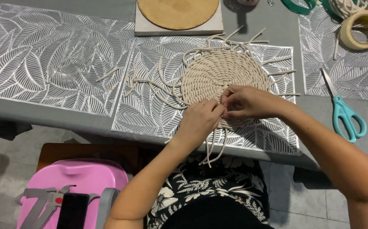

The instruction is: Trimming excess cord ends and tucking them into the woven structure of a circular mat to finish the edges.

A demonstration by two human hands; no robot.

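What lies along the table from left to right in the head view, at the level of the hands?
Silver leaf-pattern placemat → left hand → right hand, both on the woven cord disc → teal-handled scissors.

A cream woven mat [222, 76] lies on a silver placemat [150, 106] with a cut-out leaf pattern over a grey table [44, 112], near teal-handled scissors [346, 114], a yellowish tape roll [362, 29], a tan round board [177, 12], a pink chair [78, 178] and a black dress [209, 186] printed with white ferns.
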